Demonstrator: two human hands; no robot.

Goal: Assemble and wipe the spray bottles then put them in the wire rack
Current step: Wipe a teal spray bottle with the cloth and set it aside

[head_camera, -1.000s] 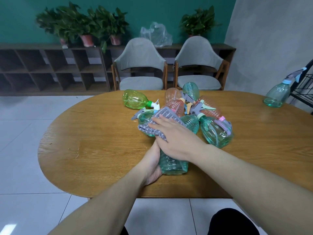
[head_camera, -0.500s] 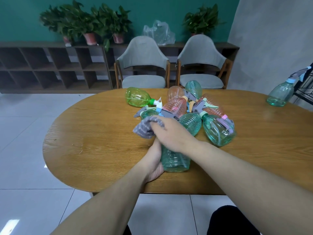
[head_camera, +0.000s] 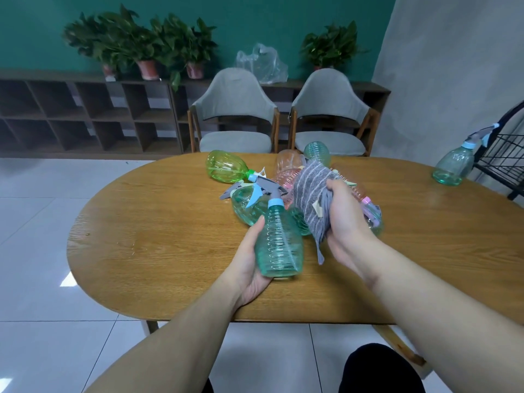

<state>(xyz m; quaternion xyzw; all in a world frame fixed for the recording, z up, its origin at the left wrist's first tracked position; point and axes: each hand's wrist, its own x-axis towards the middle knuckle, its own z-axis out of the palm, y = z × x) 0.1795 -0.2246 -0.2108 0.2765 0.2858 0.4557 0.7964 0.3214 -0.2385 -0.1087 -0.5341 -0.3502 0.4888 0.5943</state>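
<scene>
My left hand grips a teal ribbed spray bottle from below, upright, with a blue collar and grey trigger head. To its right my right hand is closed around a grey striped cloth, apart from the bottle. Behind them lies a pile of bottles: a green bottle on its side, a teal one, a pink one and others partly hidden by the cloth. Another teal spray bottle stands at the table's right, beside the black wire rack.
The oval wooden table has its front edge near my arms. Two grey chairs stand behind it, with a shelf unit, potted plants and a plastic bag along the teal wall.
My right hand has lifted the cloth off the bottle and moved to the right. My left hand has raised the bottle, so its trigger head shows.
</scene>
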